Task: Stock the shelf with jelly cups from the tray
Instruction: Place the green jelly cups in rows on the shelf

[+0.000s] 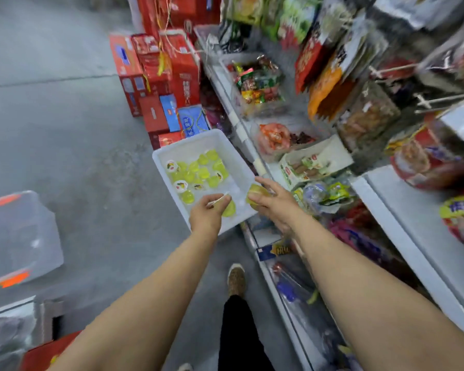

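Observation:
A white plastic tray (172,152) sits on the floor beside the shelf, holding several yellow-green jelly cups (198,170). My left hand (208,214) hovers over the tray's near end and pinches a jelly cup (228,208) by its lid. My right hand (272,200) is at the tray's right rim, fingers curled round another yellow jelly cup (255,195), between the tray and the shelf (370,191) of snack bins.
Red and blue gift boxes (158,76) are stacked on the floor behind the tray. A clear plastic bin (19,236) stands at left. Snack bags hang above the white shelf tiers at right. My foot (236,279) is on the grey floor by the shelf base.

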`<action>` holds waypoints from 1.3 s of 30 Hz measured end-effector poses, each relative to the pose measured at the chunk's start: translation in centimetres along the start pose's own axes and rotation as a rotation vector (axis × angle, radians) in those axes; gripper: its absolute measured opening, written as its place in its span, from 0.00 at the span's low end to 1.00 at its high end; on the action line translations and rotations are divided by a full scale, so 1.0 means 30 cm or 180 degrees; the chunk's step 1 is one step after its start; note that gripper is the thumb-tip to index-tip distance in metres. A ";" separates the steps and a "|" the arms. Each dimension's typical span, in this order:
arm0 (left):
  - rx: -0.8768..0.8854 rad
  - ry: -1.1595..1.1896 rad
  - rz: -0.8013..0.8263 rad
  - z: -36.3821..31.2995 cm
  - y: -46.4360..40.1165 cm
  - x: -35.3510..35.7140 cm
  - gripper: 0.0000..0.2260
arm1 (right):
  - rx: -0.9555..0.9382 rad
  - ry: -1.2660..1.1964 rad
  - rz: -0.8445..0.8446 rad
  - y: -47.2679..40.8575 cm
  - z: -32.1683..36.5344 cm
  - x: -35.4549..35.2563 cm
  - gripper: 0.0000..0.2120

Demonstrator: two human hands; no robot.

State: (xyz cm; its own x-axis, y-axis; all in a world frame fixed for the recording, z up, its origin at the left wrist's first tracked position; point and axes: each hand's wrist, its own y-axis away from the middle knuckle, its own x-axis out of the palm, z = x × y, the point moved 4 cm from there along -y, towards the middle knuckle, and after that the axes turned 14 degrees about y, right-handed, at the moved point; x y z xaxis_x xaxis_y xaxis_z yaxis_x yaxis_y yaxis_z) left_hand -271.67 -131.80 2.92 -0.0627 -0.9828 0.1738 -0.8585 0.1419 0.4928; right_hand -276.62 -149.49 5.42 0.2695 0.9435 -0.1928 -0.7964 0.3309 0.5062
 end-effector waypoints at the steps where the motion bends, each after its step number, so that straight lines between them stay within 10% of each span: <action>1: 0.0082 0.0023 0.0098 -0.041 0.066 0.008 0.07 | -0.0136 -0.0068 -0.0078 0.072 0.031 -0.011 0.22; 22: 0.1131 0.0885 0.2972 -0.418 1.642 0.664 0.09 | -0.2607 -0.0130 -0.3620 1.875 0.370 -0.720 0.14; 39: 0.0581 0.0747 0.4161 0.135 2.602 1.065 0.14 | -0.0694 0.0393 -0.5949 2.915 -0.450 -1.398 0.16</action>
State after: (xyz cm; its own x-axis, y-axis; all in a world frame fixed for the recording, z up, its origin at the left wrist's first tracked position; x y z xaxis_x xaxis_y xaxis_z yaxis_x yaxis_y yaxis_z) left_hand -342.74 -152.60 43.50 -0.8115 -0.0928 0.5770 -0.2922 0.9195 -0.2630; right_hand -364.89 -160.37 46.41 0.7273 -0.5894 -0.3517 0.3880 0.7758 -0.4976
